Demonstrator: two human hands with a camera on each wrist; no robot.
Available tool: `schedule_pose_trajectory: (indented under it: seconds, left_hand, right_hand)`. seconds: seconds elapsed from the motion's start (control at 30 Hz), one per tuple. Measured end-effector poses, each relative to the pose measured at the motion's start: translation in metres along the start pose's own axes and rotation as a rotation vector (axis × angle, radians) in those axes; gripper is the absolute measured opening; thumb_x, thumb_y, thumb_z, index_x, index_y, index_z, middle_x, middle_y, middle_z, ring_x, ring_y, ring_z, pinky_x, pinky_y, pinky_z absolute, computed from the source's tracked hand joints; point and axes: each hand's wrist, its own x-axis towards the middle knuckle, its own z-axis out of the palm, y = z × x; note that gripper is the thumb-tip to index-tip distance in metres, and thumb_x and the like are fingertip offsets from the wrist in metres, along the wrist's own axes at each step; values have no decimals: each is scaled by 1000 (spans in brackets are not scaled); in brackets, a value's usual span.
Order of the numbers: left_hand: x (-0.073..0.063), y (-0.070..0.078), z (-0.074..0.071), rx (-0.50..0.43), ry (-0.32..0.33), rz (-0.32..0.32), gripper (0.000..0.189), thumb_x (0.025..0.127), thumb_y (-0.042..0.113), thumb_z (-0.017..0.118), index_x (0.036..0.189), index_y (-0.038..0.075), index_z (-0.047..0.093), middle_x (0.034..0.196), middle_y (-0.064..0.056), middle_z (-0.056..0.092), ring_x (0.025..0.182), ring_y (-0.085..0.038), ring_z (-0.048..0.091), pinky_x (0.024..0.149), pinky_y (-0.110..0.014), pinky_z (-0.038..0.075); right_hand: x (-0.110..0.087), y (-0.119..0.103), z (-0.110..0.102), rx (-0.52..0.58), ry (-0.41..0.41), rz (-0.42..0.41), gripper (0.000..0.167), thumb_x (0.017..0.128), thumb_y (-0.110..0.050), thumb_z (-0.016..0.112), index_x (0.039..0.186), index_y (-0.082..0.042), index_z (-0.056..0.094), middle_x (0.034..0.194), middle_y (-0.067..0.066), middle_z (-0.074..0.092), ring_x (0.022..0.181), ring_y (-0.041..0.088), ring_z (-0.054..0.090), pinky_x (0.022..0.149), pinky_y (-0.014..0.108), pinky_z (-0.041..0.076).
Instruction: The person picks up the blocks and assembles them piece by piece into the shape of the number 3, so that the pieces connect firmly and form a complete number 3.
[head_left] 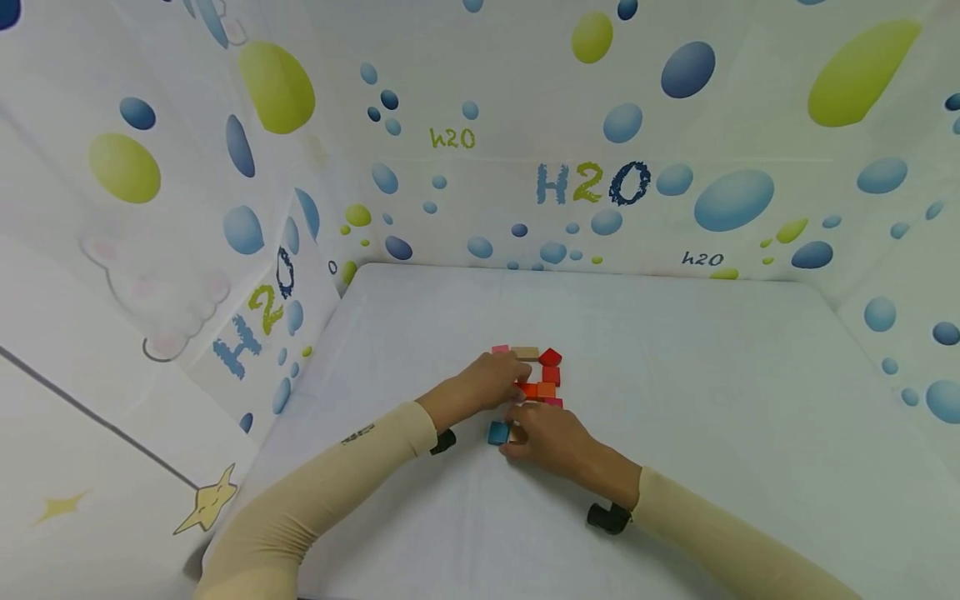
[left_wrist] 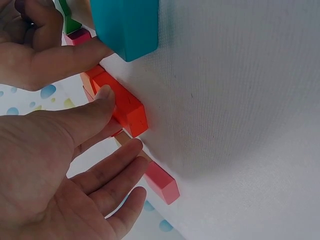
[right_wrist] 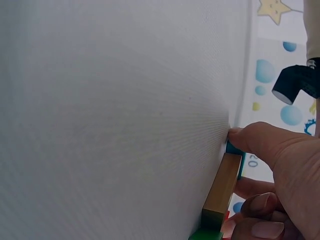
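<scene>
In the head view, small coloured blocks form an outline on the white surface. My left hand pinches an orange block, thumb on one side and index finger partly hidden behind it; its other fingers are spread loosely. A second orange block adjoins it. My right hand holds a teal block between thumb and finger at the near left end. Beside the teal block lies a plain wooden block, then a green block, which the right hand hides from the head view.
Along the far side lie a pink block, a wooden block and a red five-sided block. A red block and a dark pink one continue the right side. Printed cloth walls stand behind and beside the surface.
</scene>
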Motion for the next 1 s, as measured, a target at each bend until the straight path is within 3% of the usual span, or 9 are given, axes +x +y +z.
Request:
schedule_pose_trajectory:
  seconds: [0.3, 0.53, 0.63, 0.77, 0.87, 1.0]
  left_hand:
    - [1, 1, 0, 26, 3, -6, 17, 99, 26, 77, 112, 17, 72, 99, 0, 66, 89, -14, 60, 76, -21, 56]
    - [2, 2, 1, 32, 4, 11, 16, 99, 26, 77, 110, 16, 71, 94, -1, 66, 88, -14, 59, 76, -22, 56]
    - [2, 1, 1, 53, 0, 19, 16, 100, 26, 76, 112, 16, 71, 95, 0, 67, 88, -15, 59, 74, -22, 54]
    - [2, -1, 1, 100, 3, 45, 18, 100, 29, 76, 111, 16, 70, 96, -1, 66, 88, -15, 59, 75, -22, 54]
    - [1, -4, 3, 139, 13, 62, 21, 100, 32, 76, 112, 17, 70, 97, -1, 67, 88, -15, 60, 80, -26, 56]
    - [1, -7, 6, 177, 19, 63, 22, 102, 34, 72, 117, 18, 68, 102, 0, 66, 94, -15, 59, 94, -37, 55]
  right_hand:
    - [-2, -1, -2, -8, 2, 9, 44, 86, -38, 88, 118, -12, 72, 88, -8, 65, 79, 8, 58, 61, 21, 50]
    - [-8, -5, -14, -50, -30, 36, 54, 85, -45, 88, 126, -13, 73, 111, 0, 76, 94, 14, 70, 69, 31, 61]
    - [-11, -5, -22, -40, -25, 40, 51, 86, -44, 87, 124, -12, 72, 105, 0, 77, 87, 15, 70, 66, 32, 60]
    - [-14, -2, -32, -10, -7, 62, 53, 90, -44, 83, 134, -16, 69, 106, -1, 77, 85, 16, 70, 68, 33, 58]
    - [-17, 2, -37, -4, 4, 83, 53, 92, -44, 82, 136, -17, 69, 110, -1, 77, 88, 16, 69, 72, 34, 58]
    - [-23, 9, -41, -20, 35, 101, 44, 91, -40, 83, 124, -13, 73, 109, 1, 77, 89, 16, 68, 76, 36, 61]
